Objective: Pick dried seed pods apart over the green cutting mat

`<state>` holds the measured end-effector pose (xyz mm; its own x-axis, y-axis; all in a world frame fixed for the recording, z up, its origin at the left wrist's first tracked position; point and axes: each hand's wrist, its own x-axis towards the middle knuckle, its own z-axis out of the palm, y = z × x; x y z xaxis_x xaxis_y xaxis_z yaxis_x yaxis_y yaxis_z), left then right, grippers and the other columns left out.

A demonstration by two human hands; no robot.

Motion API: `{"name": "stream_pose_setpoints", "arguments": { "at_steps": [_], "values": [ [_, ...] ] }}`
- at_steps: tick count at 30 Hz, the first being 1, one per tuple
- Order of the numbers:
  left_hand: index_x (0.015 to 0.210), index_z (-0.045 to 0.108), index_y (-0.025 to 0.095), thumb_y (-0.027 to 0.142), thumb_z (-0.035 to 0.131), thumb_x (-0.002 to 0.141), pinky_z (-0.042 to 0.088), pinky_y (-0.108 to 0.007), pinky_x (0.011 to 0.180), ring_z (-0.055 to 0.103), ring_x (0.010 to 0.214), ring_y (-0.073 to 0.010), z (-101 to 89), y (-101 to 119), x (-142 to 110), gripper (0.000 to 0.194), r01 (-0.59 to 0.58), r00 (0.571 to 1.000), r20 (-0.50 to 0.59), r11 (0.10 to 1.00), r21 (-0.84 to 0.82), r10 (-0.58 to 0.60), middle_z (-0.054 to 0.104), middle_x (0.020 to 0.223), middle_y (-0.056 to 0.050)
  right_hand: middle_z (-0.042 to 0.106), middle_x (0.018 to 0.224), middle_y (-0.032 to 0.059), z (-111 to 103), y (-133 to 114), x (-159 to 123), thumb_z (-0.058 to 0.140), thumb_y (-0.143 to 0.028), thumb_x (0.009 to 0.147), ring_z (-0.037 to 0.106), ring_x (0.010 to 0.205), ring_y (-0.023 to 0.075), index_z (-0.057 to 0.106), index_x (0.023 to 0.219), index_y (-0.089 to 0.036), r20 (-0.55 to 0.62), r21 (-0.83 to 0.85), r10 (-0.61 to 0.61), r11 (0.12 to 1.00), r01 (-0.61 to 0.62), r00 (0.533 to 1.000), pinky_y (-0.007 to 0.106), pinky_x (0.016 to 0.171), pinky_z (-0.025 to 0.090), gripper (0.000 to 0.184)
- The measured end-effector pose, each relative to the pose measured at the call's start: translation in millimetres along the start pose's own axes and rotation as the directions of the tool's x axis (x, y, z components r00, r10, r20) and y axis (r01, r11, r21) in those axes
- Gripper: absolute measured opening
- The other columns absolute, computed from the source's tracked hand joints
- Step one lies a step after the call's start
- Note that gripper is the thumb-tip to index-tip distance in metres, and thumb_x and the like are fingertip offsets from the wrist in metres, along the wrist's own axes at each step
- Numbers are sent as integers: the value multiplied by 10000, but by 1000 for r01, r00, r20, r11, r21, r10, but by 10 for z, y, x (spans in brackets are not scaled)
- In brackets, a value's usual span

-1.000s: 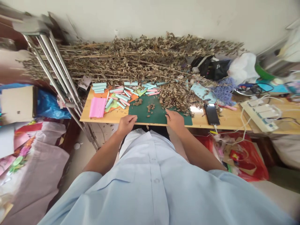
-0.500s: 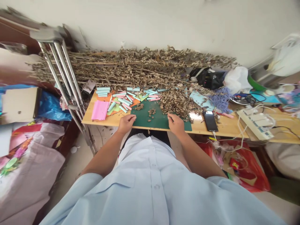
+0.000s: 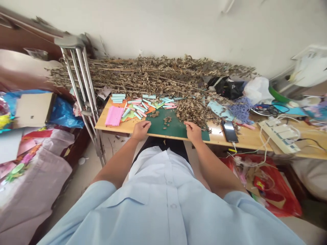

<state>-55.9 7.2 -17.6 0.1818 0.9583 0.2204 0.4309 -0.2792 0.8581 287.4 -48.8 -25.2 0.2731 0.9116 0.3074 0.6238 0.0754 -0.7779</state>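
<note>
Green in colour, the mat (image 3: 177,129) lies, in the head view, at the front edge of the table (image 3: 101,121). Dried clumps (image 3: 167,119) sit toward its left edge. The left hand (image 3: 141,130) is near its front left corner, the right hand (image 3: 194,132) at its front edge; both are curled, holding what, one cannot tell.

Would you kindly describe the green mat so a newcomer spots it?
Find the wooden table with dried stalks heaped along its back. At its near edge, between the left hand and right hand, lies the green mat. Unlike the narrow pink and blue sticks beside it, it is one broad, flat, dark sheet, with brown clumps on it.
</note>
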Motion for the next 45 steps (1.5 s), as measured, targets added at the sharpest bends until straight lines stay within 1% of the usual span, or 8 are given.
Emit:
{"name": "stream_pose_setpoints", "arguments": {
  "at_steps": [6,15,21,26,28,34,38,45],
  "values": [
    [970,777,182,401,605,890,518,-306,787,669,756,-172,-25,4,23,291,50,998,-27,998,-46,-51,734,782,-33,804,950,109,25,55,-73,547,-380,879,744,938,260,771,1034,-175,-116,52,78,996,-73,990,453,969,553,341],
    [964,746,174,426,593,854,473,-261,644,558,617,-128,-37,-53,85,314,157,982,-87,977,-145,-170,645,685,7,800,865,96,34,68,-85,564,-492,883,748,846,253,773,1025,-190,-76,38,31,999,-29,997,418,865,587,394],
    [907,757,187,385,611,865,523,-330,774,659,789,-195,-4,103,104,250,90,986,-135,995,-36,-94,732,815,-38,804,1011,94,29,-108,25,545,-435,908,750,890,253,767,1063,-211,-40,-53,-85,995,83,996,428,893,593,351],
    [950,769,211,378,606,915,537,-380,892,696,916,-233,214,189,137,236,13,994,-106,1000,7,-12,767,951,-64,768,1135,90,59,-431,514,507,-298,968,684,1089,253,755,1112,-226,115,-245,-336,902,354,935,402,996,533,295],
    [968,770,213,373,598,932,542,-385,893,702,929,-237,287,171,116,238,-11,997,-74,1000,23,13,769,969,-72,765,1131,89,133,-503,771,528,-268,959,657,1080,269,758,1105,-217,219,-324,-354,853,410,909,413,986,518,277],
    [958,772,224,378,571,974,543,-377,877,697,900,-224,330,134,53,253,-117,993,-23,990,75,119,756,917,-75,756,1134,131,487,-553,1329,555,-214,935,592,1058,302,762,1094,-167,537,-442,-346,662,606,769,431,959,448,265],
    [956,771,223,347,577,974,547,-374,865,699,885,-218,297,160,53,231,-112,994,-4,992,49,113,758,916,-71,759,1026,168,688,-541,1479,548,-173,911,587,983,309,772,1002,-152,605,-533,-251,577,619,755,408,833,433,243],
    [947,769,219,338,583,972,551,-367,830,696,862,-210,286,173,47,223,-113,994,8,993,21,112,755,899,-67,739,1142,202,776,-444,1507,560,-175,855,593,1061,336,735,1146,-138,608,-548,-246,558,623,755,458,922,416,342]
  ]
}}
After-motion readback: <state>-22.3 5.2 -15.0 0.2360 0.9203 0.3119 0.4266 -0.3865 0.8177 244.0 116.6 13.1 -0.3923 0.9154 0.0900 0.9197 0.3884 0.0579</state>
